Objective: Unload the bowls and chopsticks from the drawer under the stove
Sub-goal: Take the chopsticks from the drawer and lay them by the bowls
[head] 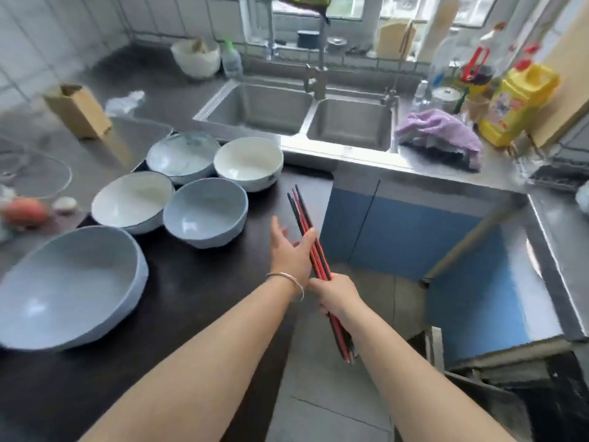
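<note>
Nearest the camera, right hand (338,296) grips red-and-black chopsticks (306,224) mid-length; left hand (291,250) pinches them higher with its thumb, likely squaring the bundle. Beyond, above dark countertop (197,282), tips point toward five unloaded bowls (205,213).

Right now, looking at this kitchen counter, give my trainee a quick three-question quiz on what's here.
1. True or false: both hands are on the chopsticks.
2. How many bowls sit on the dark counter?
3. The purple cloth lies: A) in the sink, B) on the steel counter right of the sink, C) in the largest bowl.

Key: 1 true: the right hand grips them, the left holds them against its thumb. 2 five. 3 B.
</note>
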